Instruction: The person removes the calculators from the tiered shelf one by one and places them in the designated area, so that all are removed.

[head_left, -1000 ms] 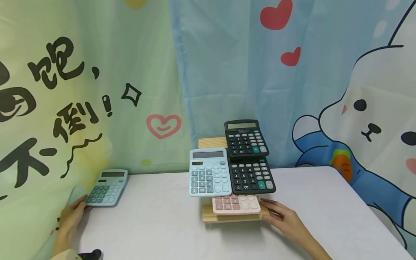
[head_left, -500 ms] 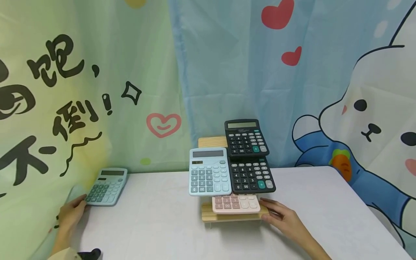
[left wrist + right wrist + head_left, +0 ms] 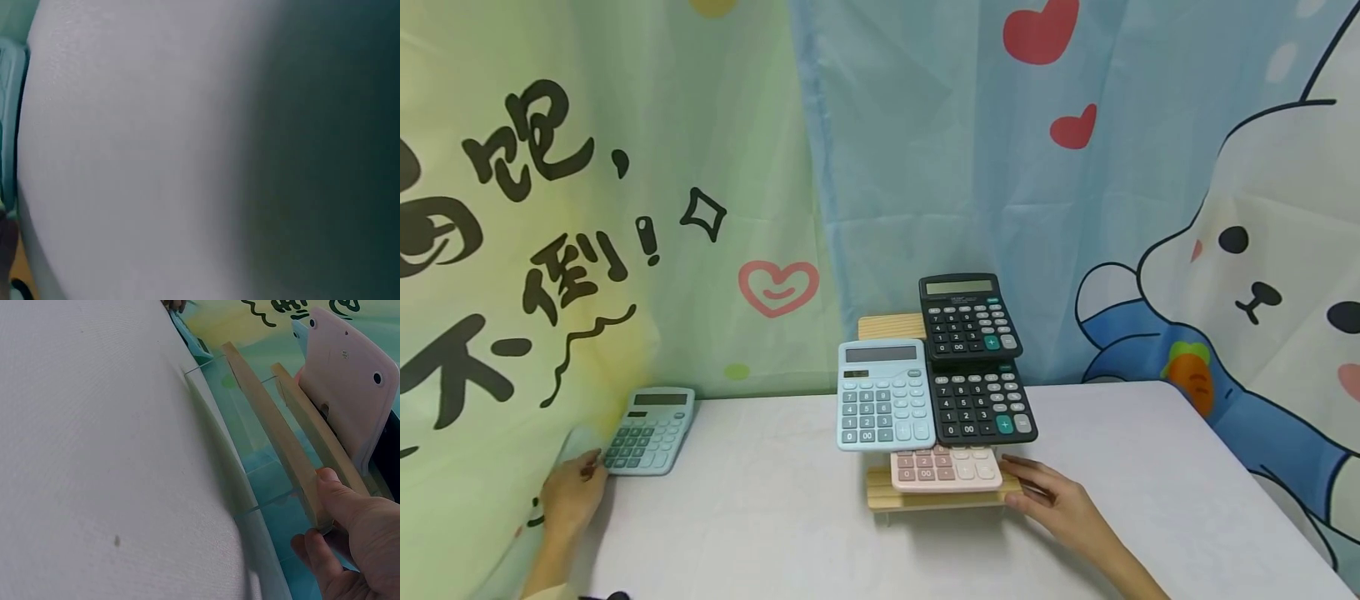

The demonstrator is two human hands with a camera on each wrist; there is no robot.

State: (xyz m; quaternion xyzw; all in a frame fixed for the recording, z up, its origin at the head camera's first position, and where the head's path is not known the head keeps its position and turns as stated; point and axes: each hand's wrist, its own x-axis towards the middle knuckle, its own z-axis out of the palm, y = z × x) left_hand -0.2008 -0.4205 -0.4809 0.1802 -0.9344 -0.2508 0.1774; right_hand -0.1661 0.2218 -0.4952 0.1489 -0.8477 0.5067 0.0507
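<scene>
The green calculator is lying flat at the far left of the white table, close against the printed curtain, and it is being touched at its near left corner by the fingertips of the left hand. The fingers are lying nearly straight against that corner; no pinch around the casing is being shown, and the left wrist view is too blurred to add anything. The right hand is being rested against the right end of the wooden display stand, with the thumb pressed on the end of the lowest slat and the other fingers loosely curled beneath it.

On the stand, a pink calculator is being carried on the bottom step, a light blue calculator and a black calculator on the middle one, and a second black calculator on top. The left half of the top step is being left bare.

Judging from this, the stand is being steadied while the green calculator is being reached for. For a sound pick-up, the thumb should be slid under one long edge and the fingers over the other, since a touch at one corner would probably only be pushing it toward the curtain. The stand should be kept braced, as its leaning calculators could be knocked loose.
</scene>
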